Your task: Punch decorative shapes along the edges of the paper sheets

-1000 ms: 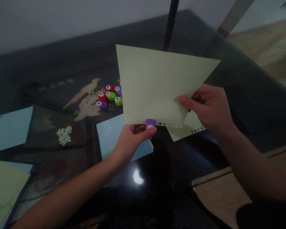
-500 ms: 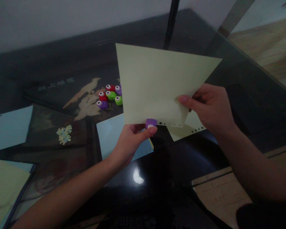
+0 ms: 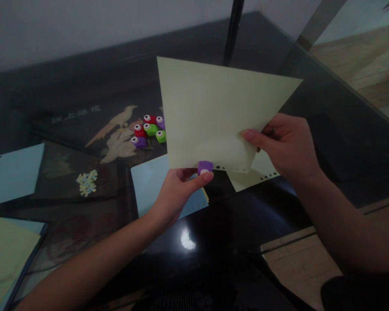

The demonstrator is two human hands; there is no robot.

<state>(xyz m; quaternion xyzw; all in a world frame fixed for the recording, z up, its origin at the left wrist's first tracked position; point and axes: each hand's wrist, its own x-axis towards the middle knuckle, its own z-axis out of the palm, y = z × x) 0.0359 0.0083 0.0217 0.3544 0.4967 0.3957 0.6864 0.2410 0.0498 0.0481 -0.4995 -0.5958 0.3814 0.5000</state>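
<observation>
I see left hand [image 3: 172, 196] pinching purple punch [image 3: 205, 166] on near edge of pale green paper [image 3: 207, 116]; right hand [image 3: 293, 151] grips paper, up above bench [image 3: 233, 211]. Punching step, I think; next squeeze needs still paper.

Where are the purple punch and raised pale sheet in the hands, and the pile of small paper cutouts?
Held purple punch [image 3: 205, 166], head view, on its purple body.
Raised pale sheet [image 3: 214, 112], head view, middle of its face.
Paper cutouts [image 3: 87, 183], head view, middle of the pile.
</observation>
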